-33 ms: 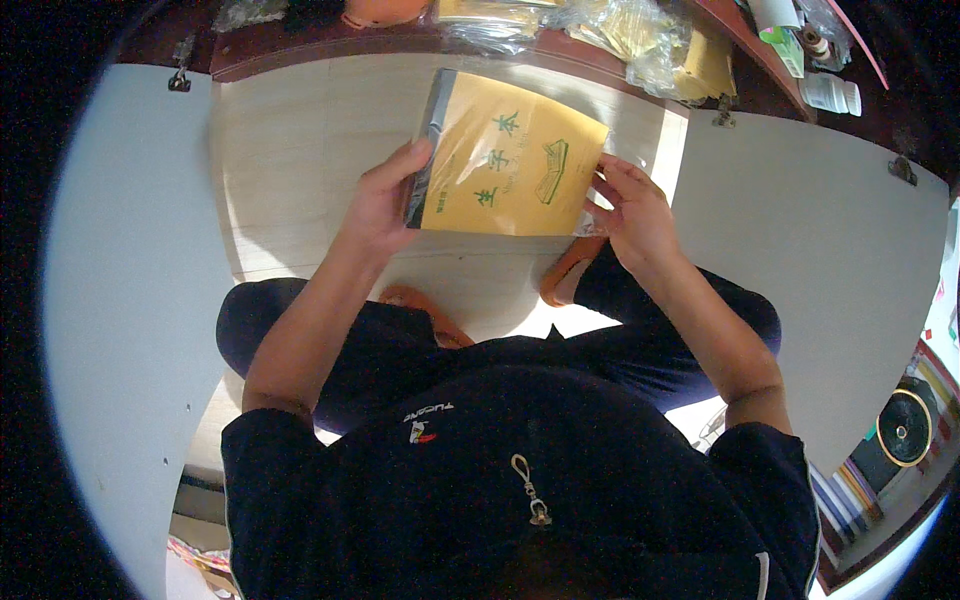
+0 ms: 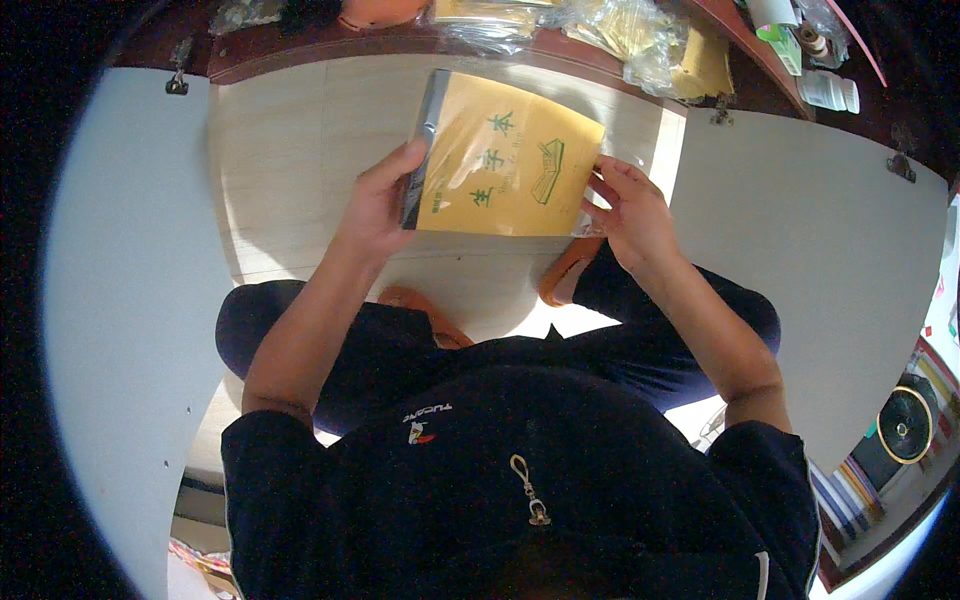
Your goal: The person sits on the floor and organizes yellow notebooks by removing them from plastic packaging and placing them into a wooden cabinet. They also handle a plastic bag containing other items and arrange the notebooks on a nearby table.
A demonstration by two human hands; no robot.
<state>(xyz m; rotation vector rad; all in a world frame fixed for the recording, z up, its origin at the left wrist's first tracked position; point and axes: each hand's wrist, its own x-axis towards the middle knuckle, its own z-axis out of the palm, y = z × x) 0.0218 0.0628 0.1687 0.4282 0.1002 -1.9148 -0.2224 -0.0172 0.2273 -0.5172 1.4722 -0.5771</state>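
A yellow exercise book (image 2: 510,165) with green print and a dark spine strip is held up in front of me, tilted. Glossy clear plastic wraps it, and a loose bit of the wrap shows at its lower right corner. My left hand (image 2: 383,195) is closed on the dark spine side, thumb on the front and fingers hidden behind. On the opposite edge, my right hand (image 2: 632,210) pinches the book's right side, its fingers bent around the edge and wrap. Whether there is one book or a stack in the wrap, I cannot tell.
Beyond the book runs a dark red-brown table edge (image 2: 330,55), bearing crumpled plastic bags (image 2: 610,35), an orange object (image 2: 383,10) and a white bottle (image 2: 830,92). Pale panels (image 2: 130,300) flank me on both sides. Shelved books and a round black speaker-like object (image 2: 906,425) sit at far right.
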